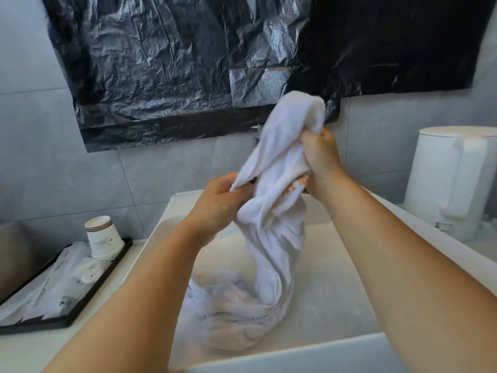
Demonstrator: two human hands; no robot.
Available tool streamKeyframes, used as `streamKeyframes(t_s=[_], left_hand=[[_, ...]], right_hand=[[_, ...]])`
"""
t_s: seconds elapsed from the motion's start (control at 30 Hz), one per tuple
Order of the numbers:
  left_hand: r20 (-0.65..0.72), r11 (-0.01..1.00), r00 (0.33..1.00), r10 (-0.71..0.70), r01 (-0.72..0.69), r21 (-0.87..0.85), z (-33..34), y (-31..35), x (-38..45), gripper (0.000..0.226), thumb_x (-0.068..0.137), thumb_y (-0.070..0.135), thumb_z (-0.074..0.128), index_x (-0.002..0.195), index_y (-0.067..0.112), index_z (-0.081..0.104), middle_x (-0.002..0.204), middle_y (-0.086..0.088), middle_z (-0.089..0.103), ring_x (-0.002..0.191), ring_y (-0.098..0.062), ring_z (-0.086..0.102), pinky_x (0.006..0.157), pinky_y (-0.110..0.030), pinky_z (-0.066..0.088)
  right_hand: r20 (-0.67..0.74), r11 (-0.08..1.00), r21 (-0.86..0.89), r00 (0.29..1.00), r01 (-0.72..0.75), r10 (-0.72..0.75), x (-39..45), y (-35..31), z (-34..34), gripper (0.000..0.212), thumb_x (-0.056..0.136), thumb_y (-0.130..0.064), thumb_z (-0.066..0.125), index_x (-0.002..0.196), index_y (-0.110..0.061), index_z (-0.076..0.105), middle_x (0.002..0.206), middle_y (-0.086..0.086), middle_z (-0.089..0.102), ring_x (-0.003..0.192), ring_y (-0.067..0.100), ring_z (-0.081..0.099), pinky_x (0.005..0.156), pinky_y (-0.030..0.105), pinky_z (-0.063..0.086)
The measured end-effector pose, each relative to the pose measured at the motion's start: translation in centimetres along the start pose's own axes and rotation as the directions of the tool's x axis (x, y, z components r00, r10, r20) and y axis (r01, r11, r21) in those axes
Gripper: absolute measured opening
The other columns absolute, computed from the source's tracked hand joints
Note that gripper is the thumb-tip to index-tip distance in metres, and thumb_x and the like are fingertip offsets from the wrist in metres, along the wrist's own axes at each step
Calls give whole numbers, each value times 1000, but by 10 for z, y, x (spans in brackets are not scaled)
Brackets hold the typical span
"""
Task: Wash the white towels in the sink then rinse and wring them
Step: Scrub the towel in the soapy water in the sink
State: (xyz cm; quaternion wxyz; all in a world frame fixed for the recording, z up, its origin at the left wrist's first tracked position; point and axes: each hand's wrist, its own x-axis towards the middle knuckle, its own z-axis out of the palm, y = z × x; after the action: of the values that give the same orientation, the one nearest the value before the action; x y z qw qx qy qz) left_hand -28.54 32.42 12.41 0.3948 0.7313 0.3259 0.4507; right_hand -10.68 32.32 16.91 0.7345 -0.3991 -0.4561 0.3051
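Big crinkly black plastic sheet [188, 63] is taped over the grey tiled wall, covering most of the top. Below it sits a white rectangular sink [336, 305] set into a pale counter [32, 351]. There's a white towel [277, 200] held up over the basin, with its lower end trailing down into the bottom of the sink, where it piles up in a wet heap. It has some orange lettering near the right wrist, too bunched to read. On the right of the sink stands a white lidded bin [451, 181]. On the left of the counter there's a black tray [80, 305] with white plastic-wrapped packets in it, plus a stack of paper cups [103, 238] at its far corner. The right hand [321, 154] is higher up, fingers curled tight around a fold of the towel. The left hand [217, 203] is lower, fingers pinching an edge of the same towel.
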Motion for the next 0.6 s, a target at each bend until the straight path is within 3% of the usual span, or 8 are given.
streamKeyframes(t_s=[0.1,0.27,0.33,0.4,0.43,0.5,0.53,0.6], left_hand=[[-182,991,983,-20,-4,-132,-3,7,1,24,101,10,48,90,9,69,79,-2,74,73,-14,69,65,-28,56],[-329,947,929,-171,63,-314,-10,14,3,23,94,8,45,82,14,64,72,-2,68,72,-18,66,64,-31,55],[-377,941,899,-222,96,-326,-15,11,5,17,89,16,51,77,16,62,73,-4,65,73,-22,64,67,-33,53],[-400,942,881,-252,127,-312,-17,10,4,24,95,23,51,77,15,64,67,-2,68,68,-20,67,62,-30,53],[-412,945,873,-259,142,-294,-15,11,4,28,98,23,49,77,14,65,63,0,69,62,-17,68,56,-25,53],[-387,947,877,-285,195,-255,-2,11,2,31,100,26,47,78,14,65,68,1,71,61,-12,67,55,-22,52],[-354,947,887,-295,223,-231,7,12,1,33,101,32,47,79,15,65,73,-1,72,67,-13,68,61,-22,54],[-249,935,917,-310,247,-256,27,10,-2,39,100,43,49,83,14,69,78,-5,74,78,-19,70,77,-29,56]], right_hand=[[-19,965,-262,1000,15,-21,3,4,0,23,63,-29,59,83,-20,66,89,3,72,92,26,69,85,47,57],[130,855,-490,956,-169,263,-24,8,22,21,64,-21,63,83,-12,64,78,4,64,77,26,64,69,35,50],[334,823,-520,833,-228,442,-33,4,27,24,62,-21,66,84,-11,64,73,6,62,74,25,62,66,32,47],[515,808,-537,664,-243,542,-40,3,30,44,63,-34,79,99,-10,69,89,7,73,87,23,69,81,35,54],[520,806,-547,664,-224,537,-39,7,32,58,61,-45,83,106,-12,69,98,6,74,93,22,70,88,37,55],[361,813,-563,842,-145,400,-40,15,38,67,63,-58,81,109,-12,67,102,4,72,94,21,69,86,35,55],[228,833,-543,936,-108,269,-38,19,40,61,69,-58,77,106,-10,68,99,5,71,92,21,68,78,32,54],[-2,851,-521,997,-72,83,-31,26,38,43,80,-54,68,90,-11,69,86,5,69,85,23,66,61,29,46]])
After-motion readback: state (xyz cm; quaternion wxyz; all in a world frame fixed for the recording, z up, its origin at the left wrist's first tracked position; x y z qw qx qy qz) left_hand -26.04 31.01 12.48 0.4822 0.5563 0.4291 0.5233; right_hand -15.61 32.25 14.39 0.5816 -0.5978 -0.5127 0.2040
